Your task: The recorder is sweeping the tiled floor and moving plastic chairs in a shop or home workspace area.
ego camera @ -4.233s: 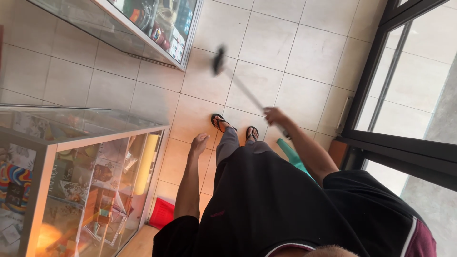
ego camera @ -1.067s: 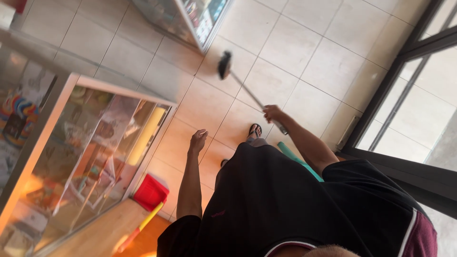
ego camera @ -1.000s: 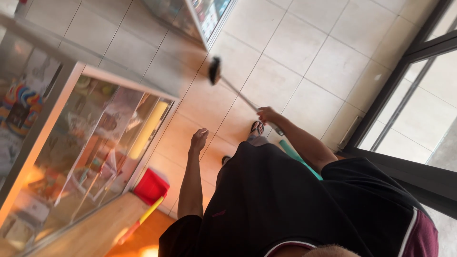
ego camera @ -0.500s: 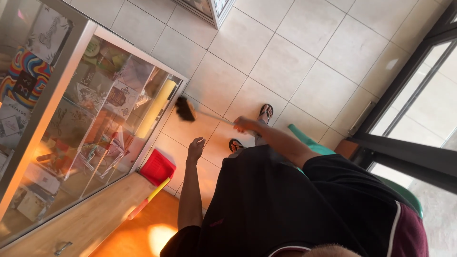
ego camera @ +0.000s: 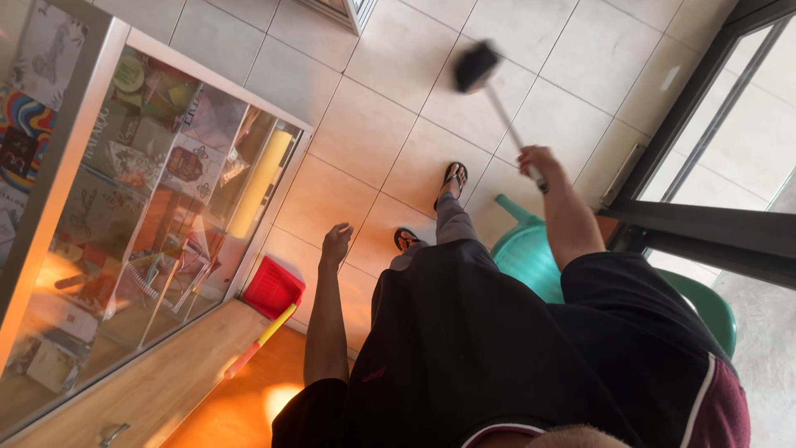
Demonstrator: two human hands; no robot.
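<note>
My right hand (ego camera: 536,163) is shut on the thin silver handle of a broom (ego camera: 506,116). Its dark brush head (ego camera: 477,65) is blurred and lifted over the beige tiled floor (ego camera: 390,141), ahead of my sandalled feet (ego camera: 452,176). My left hand (ego camera: 336,243) hangs loose at my side with the fingers slightly curled, holding nothing. It is above the floor between my legs and the glass display case (ego camera: 141,207). I wear a dark shirt and dark shorts.
A red dustpan (ego camera: 272,286) with a yellow and red handle leans at the foot of the display case. A green plastic chair (ego camera: 531,249) stands right beside my right leg. A dark-framed glass door (ego camera: 696,166) runs along the right. Another cabinet (ego camera: 344,8) stands at the top.
The brush head has swung from low by the display case out to the right and away from me. My right hand moved right with it. My left hand barely moved.
</note>
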